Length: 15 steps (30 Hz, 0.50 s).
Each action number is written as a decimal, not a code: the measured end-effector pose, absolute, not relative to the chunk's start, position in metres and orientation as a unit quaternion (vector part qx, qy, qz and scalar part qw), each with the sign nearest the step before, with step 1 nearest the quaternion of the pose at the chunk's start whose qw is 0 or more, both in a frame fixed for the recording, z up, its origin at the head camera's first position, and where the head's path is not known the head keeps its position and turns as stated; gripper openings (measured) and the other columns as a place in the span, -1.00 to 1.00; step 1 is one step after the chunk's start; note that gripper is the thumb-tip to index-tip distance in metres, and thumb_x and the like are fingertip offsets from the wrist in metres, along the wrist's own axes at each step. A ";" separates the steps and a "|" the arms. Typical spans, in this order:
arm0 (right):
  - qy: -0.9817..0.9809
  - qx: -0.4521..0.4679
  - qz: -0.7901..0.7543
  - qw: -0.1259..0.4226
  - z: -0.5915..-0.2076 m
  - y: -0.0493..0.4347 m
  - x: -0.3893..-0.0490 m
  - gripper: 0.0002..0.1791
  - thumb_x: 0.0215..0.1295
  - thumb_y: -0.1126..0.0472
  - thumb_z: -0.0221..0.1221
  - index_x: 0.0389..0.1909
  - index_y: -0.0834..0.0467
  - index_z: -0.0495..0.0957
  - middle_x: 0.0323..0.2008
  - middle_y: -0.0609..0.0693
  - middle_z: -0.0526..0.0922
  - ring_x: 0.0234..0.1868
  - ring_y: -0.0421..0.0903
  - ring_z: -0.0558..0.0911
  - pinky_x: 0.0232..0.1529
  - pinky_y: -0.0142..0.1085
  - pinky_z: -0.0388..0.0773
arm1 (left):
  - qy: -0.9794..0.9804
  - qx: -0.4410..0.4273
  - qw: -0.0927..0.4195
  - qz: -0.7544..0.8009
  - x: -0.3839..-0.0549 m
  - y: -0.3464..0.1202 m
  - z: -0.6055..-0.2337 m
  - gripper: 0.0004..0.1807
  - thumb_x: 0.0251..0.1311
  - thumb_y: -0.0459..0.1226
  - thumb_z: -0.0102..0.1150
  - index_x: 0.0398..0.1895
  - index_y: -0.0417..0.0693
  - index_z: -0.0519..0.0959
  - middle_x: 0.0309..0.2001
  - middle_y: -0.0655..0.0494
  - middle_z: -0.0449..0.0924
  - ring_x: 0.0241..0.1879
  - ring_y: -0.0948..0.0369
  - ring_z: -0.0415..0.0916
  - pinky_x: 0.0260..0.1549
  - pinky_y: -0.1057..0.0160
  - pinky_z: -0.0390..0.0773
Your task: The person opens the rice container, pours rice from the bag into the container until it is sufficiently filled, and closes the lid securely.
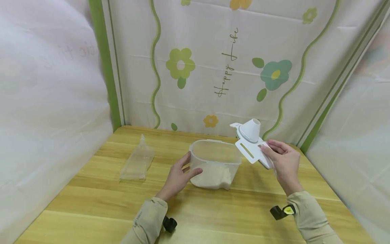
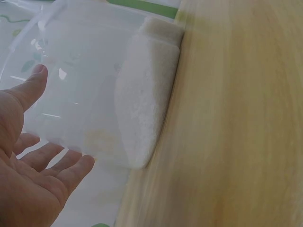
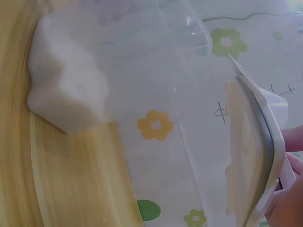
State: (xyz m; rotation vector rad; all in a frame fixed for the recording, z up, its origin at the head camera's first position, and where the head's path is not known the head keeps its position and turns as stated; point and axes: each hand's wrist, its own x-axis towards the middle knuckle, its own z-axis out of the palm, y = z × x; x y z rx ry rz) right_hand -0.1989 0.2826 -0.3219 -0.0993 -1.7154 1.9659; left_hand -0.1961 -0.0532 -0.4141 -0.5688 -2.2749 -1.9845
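A clear plastic container [image 1: 216, 152] stands on the table with a white, rice-like mass [image 2: 142, 99] at its bottom. My left hand [image 1: 179, 174] holds its left end, the thumb across the front wall and the fingers round the side. To the right, my right hand [image 1: 283, 161] grips a white lid [image 1: 251, 147] by its edge, with the thumb on top. A cone-shaped spout [image 1: 251, 130] rises from the lid, which is tilted and apart from the container. The right wrist view shows the lid's edge and underside; most of the right fingers are hidden.
A crumpled clear plastic bag [image 1: 138, 161] lies on the wooden table [image 1: 91, 203] left of the container. A flowered curtain [image 1: 198, 67] hangs behind the table, and pale fabric sides close off left and right.
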 end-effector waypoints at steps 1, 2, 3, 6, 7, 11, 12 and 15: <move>-0.638 -0.034 0.723 0.263 -0.320 0.282 -0.198 -0.61 -0.10 0.51 0.49 -0.16 0.40 0.68 -0.35 0.08 0.75 -0.32 -0.15 0.73 -0.34 -0.41 0.64 | -0.740 -0.185 0.035 -0.646 -0.196 -0.053 -0.414 -0.06 0.15 -0.03 0.39 0.52 -0.07 0.13 0.45 0.09 0.17 0.35 0.16 0.21 0.22 0.03 0.38; -0.640 -0.029 0.721 0.263 -0.319 0.282 -0.197 -0.61 -0.10 0.51 0.49 -0.16 0.40 0.68 -0.34 0.08 0.75 -0.32 -0.15 0.73 -0.34 -0.41 0.64 | -0.740 -0.186 0.035 -0.645 -0.196 -0.053 -0.414 -0.06 0.15 -0.03 0.39 0.52 -0.07 0.13 0.45 0.09 0.17 0.35 0.16 0.21 0.22 0.04 0.38; -0.644 -0.024 0.717 0.264 -0.318 0.281 -0.197 -0.61 -0.10 0.51 0.49 -0.16 0.41 0.68 -0.34 0.08 0.75 -0.32 -0.15 0.73 -0.33 -0.41 0.64 | -0.741 -0.187 0.037 -0.644 -0.196 -0.053 -0.414 -0.06 0.15 -0.03 0.39 0.52 -0.08 0.13 0.45 0.08 0.17 0.35 0.15 0.21 0.22 0.04 0.38; -0.655 -0.008 0.708 0.265 -0.315 0.279 -0.195 -0.60 -0.10 0.50 0.50 -0.15 0.41 0.68 -0.33 0.09 0.75 -0.30 -0.15 0.73 -0.31 -0.41 0.64 | -0.741 -0.192 0.040 -0.643 -0.195 -0.053 -0.414 -0.06 0.16 -0.04 0.39 0.52 -0.10 0.13 0.45 0.04 0.17 0.36 0.11 0.21 0.21 0.03 0.38; -0.656 -0.003 0.708 0.262 -0.314 0.278 -0.194 -0.60 -0.10 0.50 0.50 -0.15 0.42 0.67 -0.33 0.09 0.75 -0.30 -0.14 0.73 -0.31 -0.41 0.64 | -0.740 -0.191 0.040 -0.643 -0.195 -0.053 -0.414 -0.06 0.16 -0.04 0.39 0.52 -0.10 0.13 0.45 0.04 0.17 0.36 0.11 0.21 0.21 0.04 0.39; -0.662 0.020 0.706 0.251 -0.310 0.275 -0.192 -0.53 -0.09 0.51 0.49 -0.09 0.51 0.61 -0.31 0.11 0.75 -0.27 -0.13 0.73 -0.28 -0.39 0.65 | -0.740 -0.187 0.037 -0.645 -0.196 -0.054 -0.414 -0.07 0.15 -0.04 0.39 0.52 -0.08 0.14 0.44 0.07 0.19 0.34 0.15 0.23 0.20 0.08 0.40; -0.664 0.024 0.705 0.248 -0.308 0.274 -0.191 -0.53 -0.09 0.51 0.49 -0.09 0.51 0.61 -0.30 0.11 0.75 -0.26 -0.13 0.73 -0.27 -0.39 0.65 | -0.740 -0.187 0.037 -0.645 -0.196 -0.054 -0.414 -0.07 0.15 -0.05 0.39 0.52 -0.08 0.14 0.43 0.08 0.20 0.34 0.15 0.24 0.20 0.09 0.40; -0.678 0.030 0.694 0.240 -0.305 0.272 -0.190 -0.52 -0.09 0.49 0.50 -0.08 0.51 0.61 -0.30 0.10 0.75 -0.25 -0.14 0.73 -0.28 -0.40 0.64 | -0.739 -0.188 0.036 -0.646 -0.196 -0.054 -0.415 -0.07 0.15 -0.05 0.39 0.52 -0.07 0.14 0.43 0.08 0.21 0.33 0.16 0.24 0.20 0.10 0.40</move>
